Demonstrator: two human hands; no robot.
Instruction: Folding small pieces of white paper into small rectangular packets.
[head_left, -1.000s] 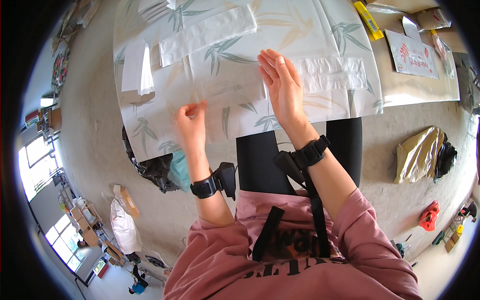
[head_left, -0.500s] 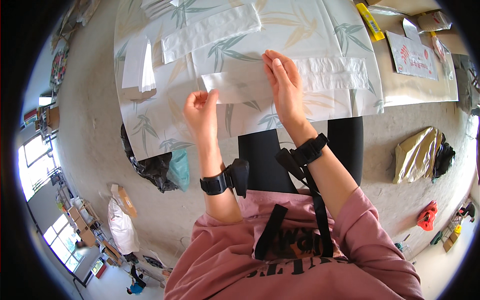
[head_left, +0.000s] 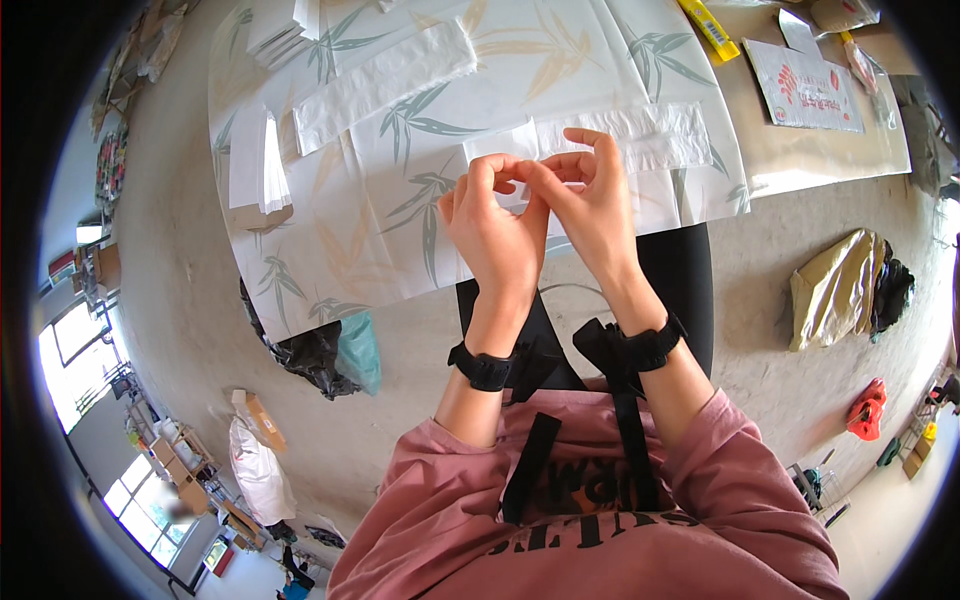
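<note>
The left hand [head_left: 497, 222] and right hand [head_left: 592, 205] meet fingertip to fingertip, both pinched on a white paper strip [head_left: 520, 148] above the leaf-print sheet [head_left: 400, 220]. A longer white strip [head_left: 385, 82] lies at eleven o'clock, well apart.

A thin white paper bag [head_left: 520, 150], matt and slightly crinkled, is pinched between the left hand [head_left: 495, 225] and right hand [head_left: 590, 200]. The tabletop [head_left: 800, 165] is bare tan board with a dull finish, mostly covered by a smooth, faintly shiny sheet [head_left: 420, 220] printed with green and tan leaves. More white paper bags [head_left: 385, 80] lie on it, soft and matt. Both wrists carry black bands [head_left: 485, 368] that look like matt plastic, with black woven straps [head_left: 630, 440]. The sweatshirt [head_left: 600, 520] is pink knit cloth. The floor [head_left: 180, 330] is rough grey concrete. A black plastic sack [head_left: 305, 355] looks glossy.
</note>
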